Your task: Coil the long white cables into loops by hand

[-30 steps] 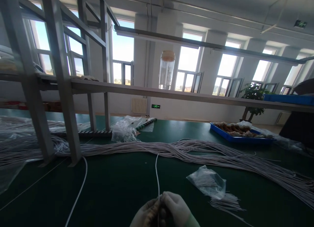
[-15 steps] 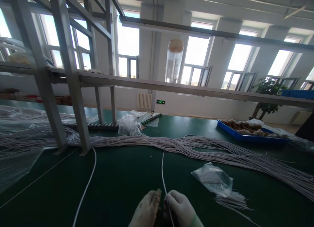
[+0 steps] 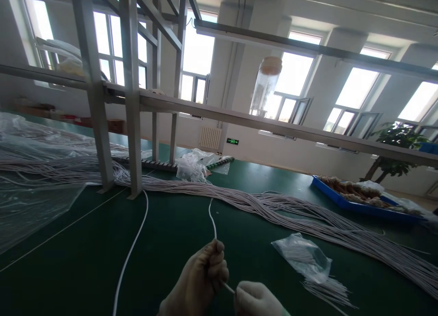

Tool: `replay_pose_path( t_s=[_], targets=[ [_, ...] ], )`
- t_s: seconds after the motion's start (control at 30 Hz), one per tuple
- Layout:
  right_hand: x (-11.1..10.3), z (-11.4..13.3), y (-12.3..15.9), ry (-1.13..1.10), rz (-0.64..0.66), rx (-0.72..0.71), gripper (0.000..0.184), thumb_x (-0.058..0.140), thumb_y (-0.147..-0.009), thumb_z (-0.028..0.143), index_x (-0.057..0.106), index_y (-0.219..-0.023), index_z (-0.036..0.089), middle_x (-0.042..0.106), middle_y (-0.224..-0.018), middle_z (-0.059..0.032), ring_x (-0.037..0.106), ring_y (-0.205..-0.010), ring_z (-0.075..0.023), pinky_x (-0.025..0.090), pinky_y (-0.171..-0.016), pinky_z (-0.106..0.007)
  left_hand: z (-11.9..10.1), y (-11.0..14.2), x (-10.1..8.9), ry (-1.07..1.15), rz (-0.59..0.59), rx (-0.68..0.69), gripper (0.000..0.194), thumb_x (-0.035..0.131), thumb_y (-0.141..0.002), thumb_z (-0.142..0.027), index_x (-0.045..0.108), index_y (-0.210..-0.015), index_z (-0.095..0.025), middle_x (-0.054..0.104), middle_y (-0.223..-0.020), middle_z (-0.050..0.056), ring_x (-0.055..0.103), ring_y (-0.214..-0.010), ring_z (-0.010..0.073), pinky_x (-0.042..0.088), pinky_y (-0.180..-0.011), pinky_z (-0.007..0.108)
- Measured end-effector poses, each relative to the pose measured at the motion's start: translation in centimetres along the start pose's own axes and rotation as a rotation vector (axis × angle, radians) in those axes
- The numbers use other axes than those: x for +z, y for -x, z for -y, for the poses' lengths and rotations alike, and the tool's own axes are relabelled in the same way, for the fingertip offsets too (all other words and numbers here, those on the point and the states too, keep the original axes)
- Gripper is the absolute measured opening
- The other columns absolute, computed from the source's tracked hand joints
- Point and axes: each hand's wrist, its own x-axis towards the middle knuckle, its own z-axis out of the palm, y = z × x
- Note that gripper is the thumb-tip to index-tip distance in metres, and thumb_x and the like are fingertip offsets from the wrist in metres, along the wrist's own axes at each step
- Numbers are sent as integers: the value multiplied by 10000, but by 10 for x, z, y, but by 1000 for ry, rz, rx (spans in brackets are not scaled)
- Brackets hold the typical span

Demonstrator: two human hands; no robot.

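A white cable [image 3: 212,220] runs from near the long cable bundle down into my hands. My left hand [image 3: 200,277] is closed in a fist around it, with a short free end standing above the thumb. Lower and to the right, my right hand [image 3: 256,298] pinches the same cable, and a short length shows between the two hands. Both hands look gloved. Across the green table [image 3: 171,243] beyond them lies the bundle of pale grey cables [image 3: 239,198]. Another white cable [image 3: 132,254] curves down at the left.
A clear plastic bag [image 3: 304,256] and short cut strands [image 3: 330,291] lie at right. Metal posts [image 3: 132,101] rise at left and carry a shelf [image 3: 219,113] with a glass bottle [image 3: 266,85]. Farther back are a blue tray [image 3: 356,206] and crumpled plastic [image 3: 193,165].
My left hand has risen and closed around the cable; before, it was beside it. My right hand has shifted slightly right and down, still pinching. The view has tilted and turned left.
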Motion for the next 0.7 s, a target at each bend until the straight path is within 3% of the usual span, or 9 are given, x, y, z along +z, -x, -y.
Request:
replay_pose_path(
  t_s=[0.07,0.17,0.2,0.33,0.4,0.47,0.53,0.63,0.7],
  targets=[
    [-16,12,3,-31,3,20,538,799,-753,660,590,-761,165,514,-597,45,410,-469,-68,288,-466,-225,-2,4,3,-35,95,-16,327,560,-1019,-372,688,-881,-104,369,-584,-88,307,-457,53,294,-504,198],
    [-31,36,2,-85,-16,-31,569,748,-754,725,513,-756,207,363,-496,122,255,-371,-43,189,-394,-224,-4,15,17,-300,260,-75,332,643,-965,-425,689,-843,-120,382,-597,-71,291,-493,72,242,-504,221],
    [-32,45,1,-91,-29,-56,581,749,-743,738,503,-758,212,346,-486,132,236,-359,-39,181,-384,-223,-4,19,23,-443,262,-108,347,638,-964,-439,693,-833,-122,410,-601,-59,305,-497,79,235,-503,231],
    [-12,70,-2,-45,-90,-146,546,758,-781,696,541,-787,194,410,-512,113,287,-374,-44,228,-392,-224,-3,27,38,-866,0,-182,374,596,-973,-459,735,-871,-127,652,-683,52,552,-581,167,396,-583,286],
    [7,69,0,54,-173,-190,485,700,-855,660,565,-820,195,472,-558,85,346,-408,-63,274,-419,-233,-2,25,34,-788,-109,-104,292,657,-943,-415,743,-914,-137,738,-794,91,664,-737,241,489,-733,353],
    [25,59,1,206,-286,-222,439,616,-909,641,577,-853,208,542,-637,47,425,-468,-96,332,-460,-253,-2,21,21,-638,-137,-31,238,743,-889,-348,747,-977,-127,767,-891,103,699,-867,276,507,-859,397],
    [38,43,1,331,-350,-215,428,558,-925,642,585,-873,218,577,-706,15,481,-535,-131,369,-499,-277,-1,15,5,-502,-76,-8,312,767,-872,-311,737,-1091,-90,775,-1038,138,708,-1008,305,500,-957,428],
    [46,24,-1,334,-303,-167,421,560,-925,639,594,-885,221,574,-739,3,517,-608,-159,389,-545,-290,1,7,-11,-292,78,16,406,713,-917,-262,672,-1240,-21,723,-1254,216,660,-1214,346,465,-1072,454],
    [43,20,-2,321,-256,-124,418,594,-908,634,608,-875,218,573,-736,1,535,-641,-171,403,-565,-290,-2,4,-13,-148,73,44,347,660,-957,-261,674,-1190,-3,754,-1119,209,716,-1089,308,516,-999,422]
  ],
)
